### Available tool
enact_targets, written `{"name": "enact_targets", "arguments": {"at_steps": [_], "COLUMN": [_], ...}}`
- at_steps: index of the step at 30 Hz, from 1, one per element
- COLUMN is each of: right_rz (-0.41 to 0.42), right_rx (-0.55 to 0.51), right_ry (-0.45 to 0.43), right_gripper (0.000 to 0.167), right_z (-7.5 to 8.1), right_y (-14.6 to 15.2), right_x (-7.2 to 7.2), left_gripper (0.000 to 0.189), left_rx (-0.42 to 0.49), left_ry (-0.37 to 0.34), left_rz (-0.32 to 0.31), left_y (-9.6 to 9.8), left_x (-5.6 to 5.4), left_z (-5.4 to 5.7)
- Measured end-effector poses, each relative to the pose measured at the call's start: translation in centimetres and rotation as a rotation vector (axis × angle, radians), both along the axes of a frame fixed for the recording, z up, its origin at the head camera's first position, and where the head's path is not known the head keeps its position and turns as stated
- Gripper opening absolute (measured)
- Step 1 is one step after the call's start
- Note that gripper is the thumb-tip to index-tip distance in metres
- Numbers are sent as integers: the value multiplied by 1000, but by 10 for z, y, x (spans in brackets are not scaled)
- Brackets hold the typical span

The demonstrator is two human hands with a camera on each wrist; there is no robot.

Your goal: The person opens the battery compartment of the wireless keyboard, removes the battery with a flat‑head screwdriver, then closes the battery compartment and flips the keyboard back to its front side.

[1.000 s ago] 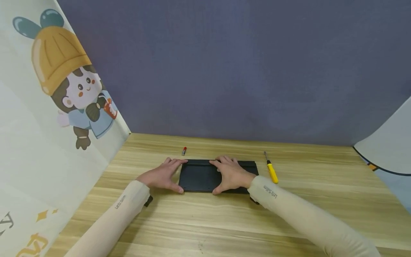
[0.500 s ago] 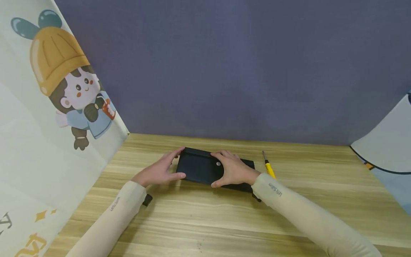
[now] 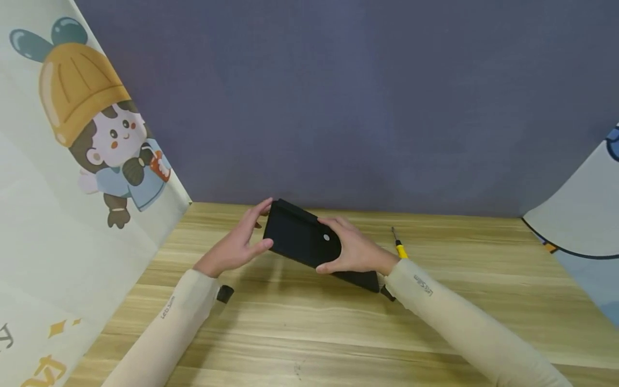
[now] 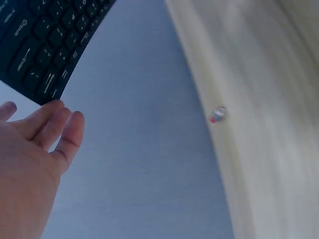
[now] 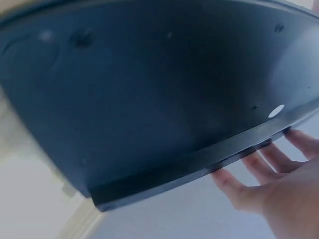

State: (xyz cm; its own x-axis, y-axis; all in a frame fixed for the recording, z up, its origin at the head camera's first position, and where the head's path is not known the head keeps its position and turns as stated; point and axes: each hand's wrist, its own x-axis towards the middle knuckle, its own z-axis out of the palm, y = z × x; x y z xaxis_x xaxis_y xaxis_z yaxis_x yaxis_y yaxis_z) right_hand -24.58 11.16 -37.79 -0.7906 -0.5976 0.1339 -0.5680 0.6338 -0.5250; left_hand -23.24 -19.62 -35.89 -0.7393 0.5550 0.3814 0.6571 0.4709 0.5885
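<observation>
A black keyboard (image 3: pixel 295 234) is held tilted over the table, its left end higher and its underside toward the head camera. My left hand (image 3: pixel 234 247) spans that raised end, thumb near the front corner and fingers at the back one. Across the keyboard's middle, my right hand (image 3: pixel 355 247) grips it with the thumb on the near edge and fingers over the far edge. The keys show only in the left wrist view, with fingertips (image 4: pixel 52 104) at a corner. A round pale sticker (image 3: pixel 326 237) marks the underside beside my right hand.
A yellow-handled screwdriver (image 3: pixel 401 250) lies right of the keyboard, its handle partly covered by the right sleeve. A small red-and-silver battery (image 4: pixel 218 114) lies on the wooden table (image 3: pixel 290 333). A dark partition (image 3: pixel 338 107) stands along the table's back edge.
The keyboard has gone from lying flat on the table to tilted, its left end lifted up by both hands. The left hand has risen; the right has stayed near the middle.
</observation>
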Motion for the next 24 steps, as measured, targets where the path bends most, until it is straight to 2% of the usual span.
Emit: {"name": "enact_targets", "arguments": {"at_steps": [4, 10, 17, 24], "right_rz": [7, 18, 53, 124], "right_rx": [-39, -104, -224, -337], "right_ry": [27, 35, 49, 42], "right_gripper": [111, 110, 108, 109], "right_z": [3, 6, 9, 10], "right_y": [1, 3, 3, -2], "right_x": [2, 6, 12, 17], "left_gripper": [88, 96, 98, 102], "left_rx": [59, 128, 160, 201], "left_ry": [82, 147, 204, 233], "left_rz": [-37, -88, -77, -94], "left_y": [6, 16, 28, 41], "left_x": [0, 2, 3, 7], "left_z": [10, 24, 39, 53]}}
